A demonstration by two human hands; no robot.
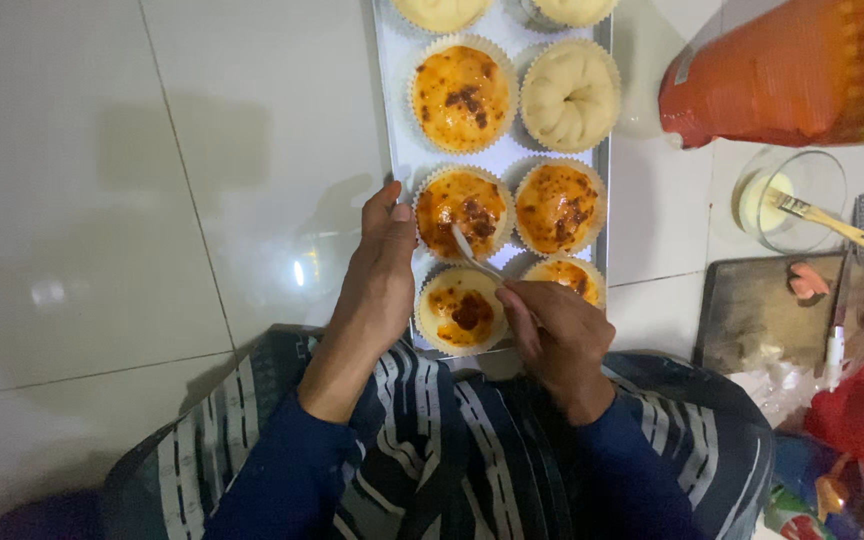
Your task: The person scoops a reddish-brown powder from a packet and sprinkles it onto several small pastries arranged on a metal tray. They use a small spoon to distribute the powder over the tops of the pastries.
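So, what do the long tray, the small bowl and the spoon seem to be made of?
The long pale rectangular tray looks like metal, matte grey with a thin raised rim, though this is uncertain. The small round clear bowl seems to be glass: the floor shows through its wall. The thin silvery spoon in the right hand appears to be shiny metal.

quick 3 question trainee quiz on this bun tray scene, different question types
1. True or false: the right hand holds a spoon over the tray.
2. Multiple choice: the left hand rests at
A. the glass bowl
B. the tray's left edge, beside a topped bun
C. the dark board
3. Fill in: the brush lies in the ____.

Key
1. True
2. B
3. glass bowl
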